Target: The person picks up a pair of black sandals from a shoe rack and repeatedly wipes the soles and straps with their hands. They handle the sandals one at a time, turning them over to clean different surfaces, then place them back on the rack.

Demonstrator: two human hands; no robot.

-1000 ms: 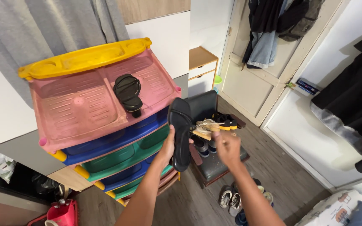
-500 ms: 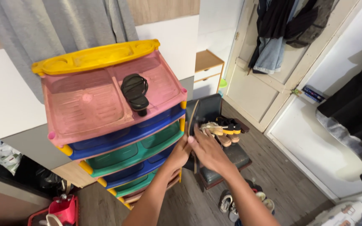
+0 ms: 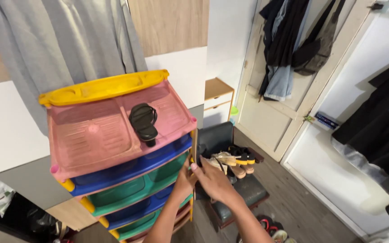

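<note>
Sandal [image 3: 193,146] now lower, edge-on between both hands [image 3: 205,179] beside rack [image 3: 127,171].

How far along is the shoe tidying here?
One black sandal already lies on the pink top shelf of the shoe rack. In hand: the left hand and right hand press together at the rack's front corner beside the green shelf; what they hold is hidden. Left: several sandals on the dark stool, more shoes on the floor.

Bright, even indoor light; soft shadows, no glare (wide-angle bending at edges), slight motion blur.
</note>
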